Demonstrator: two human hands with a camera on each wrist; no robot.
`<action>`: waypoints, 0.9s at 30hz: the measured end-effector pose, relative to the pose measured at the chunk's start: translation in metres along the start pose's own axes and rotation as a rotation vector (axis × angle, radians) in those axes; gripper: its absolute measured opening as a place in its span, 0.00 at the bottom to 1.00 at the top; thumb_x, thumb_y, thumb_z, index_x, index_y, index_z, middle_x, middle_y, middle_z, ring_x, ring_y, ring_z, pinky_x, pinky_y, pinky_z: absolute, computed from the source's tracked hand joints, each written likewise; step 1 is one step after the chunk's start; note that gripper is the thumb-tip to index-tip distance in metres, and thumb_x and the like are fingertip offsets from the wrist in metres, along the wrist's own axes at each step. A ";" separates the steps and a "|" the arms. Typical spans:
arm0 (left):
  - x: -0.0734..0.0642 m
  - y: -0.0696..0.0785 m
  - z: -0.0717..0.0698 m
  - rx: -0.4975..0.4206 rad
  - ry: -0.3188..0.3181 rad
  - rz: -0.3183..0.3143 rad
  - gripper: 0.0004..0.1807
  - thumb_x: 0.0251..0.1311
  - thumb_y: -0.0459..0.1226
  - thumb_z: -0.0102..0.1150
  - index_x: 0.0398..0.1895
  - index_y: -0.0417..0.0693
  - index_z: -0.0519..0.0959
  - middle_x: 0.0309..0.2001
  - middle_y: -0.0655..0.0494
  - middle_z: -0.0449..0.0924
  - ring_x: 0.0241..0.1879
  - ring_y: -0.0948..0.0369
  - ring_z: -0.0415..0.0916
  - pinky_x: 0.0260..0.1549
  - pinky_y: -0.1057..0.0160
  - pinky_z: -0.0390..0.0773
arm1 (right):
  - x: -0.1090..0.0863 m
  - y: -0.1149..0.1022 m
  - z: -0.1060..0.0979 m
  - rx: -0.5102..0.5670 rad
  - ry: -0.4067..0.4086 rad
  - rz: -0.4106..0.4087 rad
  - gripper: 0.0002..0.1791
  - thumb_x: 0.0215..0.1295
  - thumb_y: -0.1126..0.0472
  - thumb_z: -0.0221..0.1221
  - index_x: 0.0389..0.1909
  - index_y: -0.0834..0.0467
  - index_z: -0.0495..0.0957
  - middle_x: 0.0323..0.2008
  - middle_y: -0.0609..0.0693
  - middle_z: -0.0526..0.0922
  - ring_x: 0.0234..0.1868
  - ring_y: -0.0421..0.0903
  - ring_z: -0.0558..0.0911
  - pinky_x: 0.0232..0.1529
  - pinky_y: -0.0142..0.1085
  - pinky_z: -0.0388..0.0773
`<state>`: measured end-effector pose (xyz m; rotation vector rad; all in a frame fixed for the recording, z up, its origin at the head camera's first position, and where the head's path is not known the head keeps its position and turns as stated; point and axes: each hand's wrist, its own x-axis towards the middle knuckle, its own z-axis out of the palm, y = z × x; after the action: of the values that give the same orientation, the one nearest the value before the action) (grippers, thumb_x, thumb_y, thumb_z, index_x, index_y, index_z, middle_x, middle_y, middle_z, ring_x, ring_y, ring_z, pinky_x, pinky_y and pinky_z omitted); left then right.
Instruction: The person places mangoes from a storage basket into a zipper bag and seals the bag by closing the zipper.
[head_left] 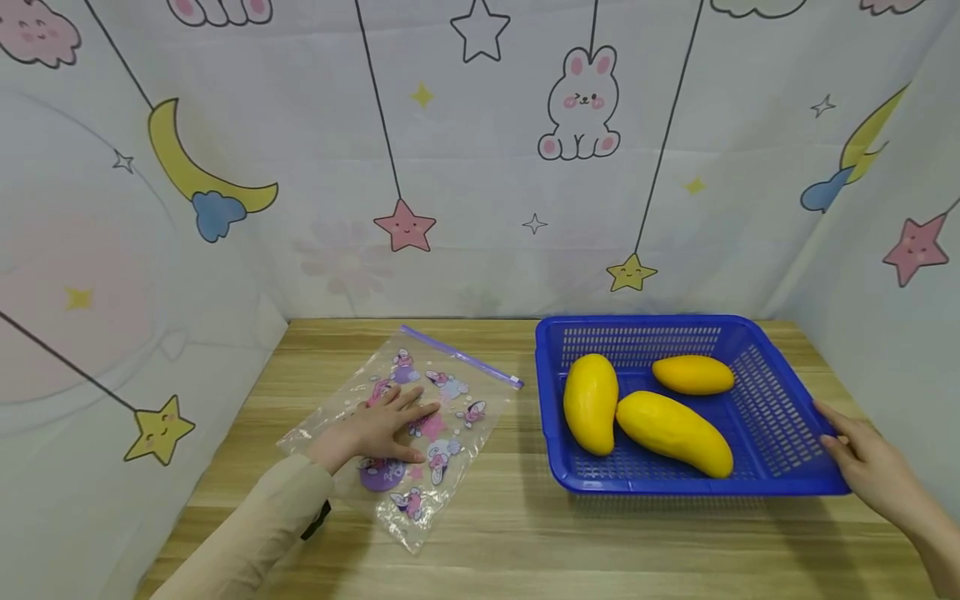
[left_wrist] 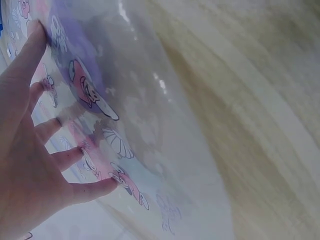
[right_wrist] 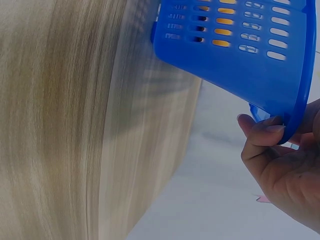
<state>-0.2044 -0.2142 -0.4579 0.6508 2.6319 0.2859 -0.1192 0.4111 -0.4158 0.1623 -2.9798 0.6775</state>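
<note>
A clear zip bag (head_left: pixel 457 433) printed with pink and purple cartoon figures lies flat on the table at the left, its purple slider edge at the far side. My left hand (head_left: pixel 375 429) rests on it with the fingers spread; in the left wrist view the fingertips (left_wrist: pixel 107 185) touch the plastic. To the right stands a blue plastic basket (head_left: pixel 697 486) with three yellow mangoes: one upright at the left (head_left: pixel 591 404), one slanted in front (head_left: pixel 675 432), a smaller one behind (head_left: pixel 693 375). My right hand (head_left: pixel 870 467) grips the basket's right rim, fingers curled round it (right_wrist: pixel 265 135).
The wood-grain table (head_left: pixel 487 533) lies under everything. White cloth (head_left: pixel 480 167) with rabbits, stars and moons hangs behind it and along both sides. A strip of table separates the bag from the basket.
</note>
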 end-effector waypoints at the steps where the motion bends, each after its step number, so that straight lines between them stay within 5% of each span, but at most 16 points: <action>1: 0.000 0.000 0.000 -0.002 -0.002 0.005 0.48 0.53 0.62 0.61 0.75 0.64 0.53 0.78 0.47 0.39 0.75 0.36 0.34 0.58 0.19 0.48 | 0.000 0.001 0.000 -0.002 0.003 -0.007 0.26 0.73 0.69 0.44 0.65 0.79 0.54 0.49 0.84 0.69 0.35 0.66 0.80 0.26 0.45 0.77; 9: 0.001 -0.001 -0.002 -0.021 -0.027 0.004 0.48 0.52 0.62 0.61 0.75 0.66 0.53 0.78 0.49 0.37 0.76 0.38 0.32 0.59 0.19 0.44 | 0.000 0.005 0.001 -0.009 0.012 -0.022 0.26 0.72 0.69 0.45 0.65 0.79 0.54 0.47 0.83 0.70 0.35 0.64 0.79 0.28 0.48 0.76; 10: 0.001 -0.001 -0.003 -0.021 -0.026 0.005 0.48 0.52 0.62 0.62 0.75 0.66 0.53 0.78 0.50 0.37 0.76 0.38 0.32 0.59 0.19 0.44 | 0.000 0.005 0.001 -0.009 0.015 -0.023 0.26 0.72 0.69 0.45 0.65 0.79 0.55 0.47 0.83 0.70 0.34 0.56 0.81 0.27 0.47 0.76; 14: 0.002 -0.003 -0.003 -0.015 -0.019 0.016 0.47 0.52 0.62 0.62 0.74 0.66 0.54 0.78 0.50 0.38 0.76 0.39 0.33 0.59 0.20 0.45 | 0.001 0.004 0.000 0.001 -0.004 -0.006 0.26 0.73 0.69 0.44 0.66 0.79 0.53 0.49 0.85 0.69 0.35 0.60 0.82 0.28 0.51 0.78; 18: 0.002 -0.003 -0.003 -0.006 -0.014 0.032 0.47 0.52 0.62 0.62 0.74 0.65 0.55 0.78 0.50 0.39 0.76 0.39 0.34 0.60 0.20 0.45 | 0.000 0.004 -0.001 -0.005 0.002 -0.006 0.26 0.73 0.69 0.45 0.66 0.79 0.54 0.48 0.84 0.69 0.32 0.43 0.83 0.28 0.47 0.78; 21: 0.002 -0.004 -0.003 0.003 -0.015 0.042 0.47 0.51 0.62 0.62 0.74 0.65 0.55 0.78 0.50 0.40 0.76 0.39 0.34 0.60 0.21 0.46 | 0.000 0.005 0.000 -0.006 0.009 -0.014 0.26 0.73 0.69 0.45 0.66 0.78 0.55 0.48 0.83 0.70 0.32 0.42 0.82 0.29 0.48 0.78; 25: 0.003 -0.005 -0.003 0.014 -0.014 0.051 0.47 0.50 0.62 0.63 0.74 0.65 0.56 0.78 0.50 0.41 0.76 0.39 0.35 0.60 0.21 0.46 | 0.000 0.004 0.001 -0.003 0.005 -0.017 0.26 0.73 0.69 0.45 0.66 0.79 0.54 0.48 0.83 0.69 0.37 0.68 0.79 0.31 0.57 0.76; 27: 0.003 -0.006 -0.003 0.019 -0.014 0.058 0.47 0.50 0.62 0.63 0.74 0.65 0.56 0.78 0.49 0.41 0.76 0.39 0.35 0.60 0.21 0.47 | 0.000 0.003 0.000 -0.005 0.006 -0.016 0.26 0.72 0.69 0.45 0.66 0.79 0.54 0.47 0.83 0.70 0.38 0.69 0.78 0.31 0.57 0.76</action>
<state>-0.2102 -0.2181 -0.4576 0.7343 2.6082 0.2723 -0.1194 0.4135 -0.4176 0.1828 -2.9712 0.6679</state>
